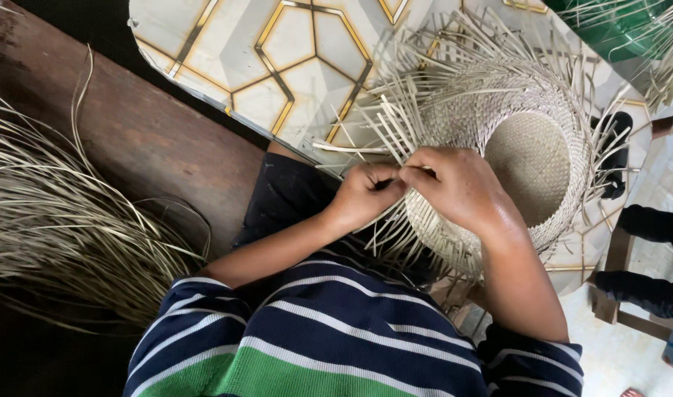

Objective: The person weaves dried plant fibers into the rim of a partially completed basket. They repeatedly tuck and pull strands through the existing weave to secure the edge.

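Striped sleeves [329, 331], navy, white and green, fill the bottom edge closest to the lens, and both bare forearms reach up from them to the middle of the view. Left of them a big heap of loose straw [57, 220] sprawls across a dark wooden table [152, 140]. Above lies a pale tiled floor [300, 66] with gold hexagon lines. On the person's lap, over dark trousers [292, 198], sits a half-woven hat [513, 147], crown facing the camera, its brim unfinished with many free strips [395, 132] sticking out all around the rim. At the right edge stands part of a wooden chair [623, 294] with dark cloth on it.

Right hand [458, 184] rests on the near-left rim of the hat, fingers curled, pinching a strip at the brim edge. Left hand [366, 192] meets it fingertip to fingertip, closed narrowly on the same strips just beside the rim.
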